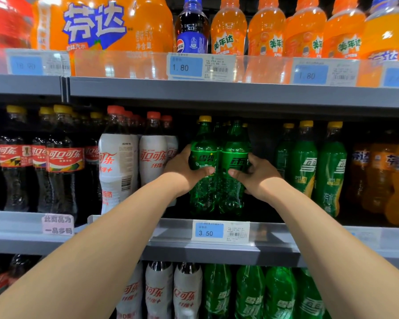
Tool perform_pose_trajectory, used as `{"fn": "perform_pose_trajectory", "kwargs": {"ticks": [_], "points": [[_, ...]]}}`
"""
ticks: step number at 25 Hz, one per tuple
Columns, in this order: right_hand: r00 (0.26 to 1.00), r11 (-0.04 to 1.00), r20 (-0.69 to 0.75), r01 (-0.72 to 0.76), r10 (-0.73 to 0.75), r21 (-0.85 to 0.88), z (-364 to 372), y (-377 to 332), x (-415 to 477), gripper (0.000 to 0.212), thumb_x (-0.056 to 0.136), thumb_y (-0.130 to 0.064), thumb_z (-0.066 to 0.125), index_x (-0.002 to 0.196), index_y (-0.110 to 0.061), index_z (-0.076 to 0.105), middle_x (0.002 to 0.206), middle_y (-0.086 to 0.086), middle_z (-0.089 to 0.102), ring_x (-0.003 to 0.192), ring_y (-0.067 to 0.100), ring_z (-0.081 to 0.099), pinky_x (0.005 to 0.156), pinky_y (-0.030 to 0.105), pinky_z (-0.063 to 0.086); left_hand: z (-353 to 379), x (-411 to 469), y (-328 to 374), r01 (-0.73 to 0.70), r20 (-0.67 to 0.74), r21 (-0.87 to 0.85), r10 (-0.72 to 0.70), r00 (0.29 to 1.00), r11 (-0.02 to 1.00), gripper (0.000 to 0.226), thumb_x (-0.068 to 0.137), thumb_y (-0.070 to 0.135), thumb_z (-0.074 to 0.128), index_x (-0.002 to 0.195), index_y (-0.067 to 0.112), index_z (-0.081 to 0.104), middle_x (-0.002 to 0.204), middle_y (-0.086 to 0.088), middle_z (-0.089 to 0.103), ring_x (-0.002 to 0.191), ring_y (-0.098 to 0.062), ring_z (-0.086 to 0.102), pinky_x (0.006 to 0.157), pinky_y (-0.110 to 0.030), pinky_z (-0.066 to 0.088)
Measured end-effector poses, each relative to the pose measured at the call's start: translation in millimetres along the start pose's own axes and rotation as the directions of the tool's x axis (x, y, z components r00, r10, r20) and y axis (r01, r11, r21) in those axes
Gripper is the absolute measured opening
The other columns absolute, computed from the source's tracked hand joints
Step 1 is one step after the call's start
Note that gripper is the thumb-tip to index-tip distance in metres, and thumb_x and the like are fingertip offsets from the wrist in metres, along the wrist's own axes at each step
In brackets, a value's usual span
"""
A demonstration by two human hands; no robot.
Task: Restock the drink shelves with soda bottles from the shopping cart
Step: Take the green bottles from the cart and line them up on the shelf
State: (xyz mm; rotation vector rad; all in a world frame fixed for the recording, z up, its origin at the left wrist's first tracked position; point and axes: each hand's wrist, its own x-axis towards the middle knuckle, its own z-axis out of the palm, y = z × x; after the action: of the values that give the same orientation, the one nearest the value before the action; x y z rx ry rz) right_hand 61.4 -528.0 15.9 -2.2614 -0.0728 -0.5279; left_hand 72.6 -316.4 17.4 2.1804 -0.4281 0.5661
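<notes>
Grey metal shelving [217, 97] fills the view, with 3 tiers visible. The middle shelf [217, 252] is the work site. The shopping cart is not in view.

On that tier, white-labelled cola bottles with red caps [118, 162] stand to the left. A row of green soda bottles with yellow caps [304, 166] stands to the right, and a dark gap lies between the 2 groups.

In that gap, 2 transparent green plastic soda bottles are upright and touching side by side: the left bottle [203, 143] and the right bottle [234, 146]. More green bottles show behind them. It cannot be confirmed whether their bases rest on the shelf.

The left hand [182, 166] is wrapped around the left bottle at label height, thumb across the front. The right hand [256, 173] is clamped on the right bottle in the same way. Judgement: the mid-body grip keeps the tall bottles vertical and lets both go in as 1 unit, labels outward.

A blue-and-white price label reading 3.50 [220, 232] sits directly below the pair, so this is probably the intended slot.

The left bottle's yellow cap [205, 118] sits just below the underside of the shelf above.
</notes>
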Motion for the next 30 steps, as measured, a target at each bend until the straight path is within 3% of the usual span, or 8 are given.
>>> {"fn": "perform_pose_trajectory", "kwargs": {"ticks": [7, 10, 12, 14, 18, 20, 26, 30], "points": [[0.999, 0.966, 0.002, 0.046, -0.047, -0.255, -3.2, -9.2, -10.7, 0.091, 0.092, -0.06, 0.063, 0.162, -0.018, 0.023, 0.154, 0.011, 0.049, 0.134, 0.032, 0.054, 0.094, 0.029, 0.047, 6.0, -12.0, 1.5, 0.069, 0.086, 0.139, -0.081, 0.993, 0.988, 0.098, 0.088, 0.049, 0.073, 0.162, 0.032, 0.011, 0.153, 0.001, 0.05, 0.131, -0.025, 0.055, 0.104, -0.031, 0.046], [0.992, 0.988, -0.101, 0.066, -0.081, -0.142, -6.3, -13.5, -34.1, 0.083, 0.095, -0.054, 0.062, 0.161, -0.02, 0.024, 0.157, 0.007, 0.047, 0.133, 0.028, 0.055, 0.097, 0.028, 0.049, 7.3, -29.0, 8.1, 0.087, 0.062, 0.248, -0.106, 0.992, 0.965, 0.104, 0.092, 0.052, 0.066, 0.162, 0.026, -0.006, 0.161, -0.008, 0.037, 0.136, -0.029, 0.05, 0.108, -0.036, 0.045], [0.961, 0.982, -0.203, 0.183, -0.188, -0.046, -8.2, -14.7, -57.2, 0.07, 0.096, -0.048, 0.063, 0.156, -0.024, 0.035, 0.151, 0.001, 0.052, 0.116, 0.011, 0.063, 0.085, 0.01, 0.049, 4.1, -48.9, 13.0, 0.022, -0.03, 0.265, -0.014, 0.999, 0.964, 0.092, 0.094, 0.05, 0.062, 0.162, 0.022, 0.006, 0.146, -0.009, 0.051, 0.116, -0.02, 0.062, 0.091, -0.03, 0.051], [0.91, 0.943, -0.256, 0.334, -0.327, -0.02, -8.6, -15.2, -81.6, 0.059, 0.096, -0.044, 0.063, 0.149, -0.025, 0.046, 0.146, -0.007, 0.056, 0.118, 0.0, 0.056, 0.092, 0.011, 0.044, -5.2, -73.2, 18.9, -0.114, -0.104, 0.272, 0.146, 0.984, 0.956, 0.07, 0.095, 0.046, 0.062, 0.151, 0.015, 0.035, 0.109, 0.005, 0.059, 0.08, -0.002, 0.057, 0.066, -0.017, 0.044], [0.863, 0.863, -0.224, 0.488, -0.453, 0.132, -11.7, -19.2, -124.5, 0.045, 0.097, -0.035, 0.065, 0.141, -0.029, 0.055, 0.14, -0.019, 0.057, 0.133, -0.007, 0.048, 0.105, 0.025, 0.048, -27.6, -112.1, 21.9, -0.427, -0.054, 0.241, 0.451, 0.891, 0.872, 0.047, 0.097, 0.033, 0.064, 0.139, 0.014, 0.053, 0.131, 0.002, 0.055, 0.12, -0.007, 0.05, 0.1, -0.019, 0.039], [0.848, 0.832, -0.202, 0.524, -0.49, 0.181, -10.9, -22.1, -142.5, 0.04, 0.099, -0.032, 0.064, 0.138, -0.029, 0.057, 0.138, -0.02, 0.058, 0.134, -0.006, 0.048, 0.106, 0.027, 0.049, -37.3, -130.2, 17.8, -0.509, -0.024, 0.239, 0.529, 0.848, 0.827, 0.044, 0.098, 0.029, 0.064, 0.137, 0.011, 0.054, 0.133, 0.001, 0.056, 0.126, -0.009, 0.05, 0.107, -0.019, 0.038], [0.81, 0.774, -0.1, 0.583, -0.578, 0.246, 9.4, -34.7, -185.3, 0.038, 0.097, -0.04, 0.06, 0.134, -0.037, 0.057, 0.135, -0.03, 0.055, 0.131, -0.005, 0.051, 0.106, 0.016, 0.044, -78.0, -180.7, -10.4, -0.489, 0.013, 0.291, 0.507, 0.862, 0.823, 0.045, 0.099, 0.031, 0.06, 0.138, 0.01, 0.054, 0.135, 0.0, 0.057, 0.128, -0.012, 0.053, 0.108, -0.022, 0.04], [0.802, 0.771, -0.034, 0.584, -0.596, 0.252, 33.8, -51.4, -214.5, 0.043, 0.095, -0.04, 0.059, 0.137, -0.034, 0.055, 0.138, -0.026, 0.055, 0.135, 0.0, 0.05, 0.108, 0.022, 0.046, -116.1, -216.8, -33.5, -0.414, 0.064, 0.304, 0.415, 0.908, 0.858, 0.049, 0.1, 0.04, 0.057, 0.143, 0.019, 0.049, 0.141, 0.009, 0.053, 0.133, -0.003, 0.048, 0.111, -0.02, 0.037]]}}
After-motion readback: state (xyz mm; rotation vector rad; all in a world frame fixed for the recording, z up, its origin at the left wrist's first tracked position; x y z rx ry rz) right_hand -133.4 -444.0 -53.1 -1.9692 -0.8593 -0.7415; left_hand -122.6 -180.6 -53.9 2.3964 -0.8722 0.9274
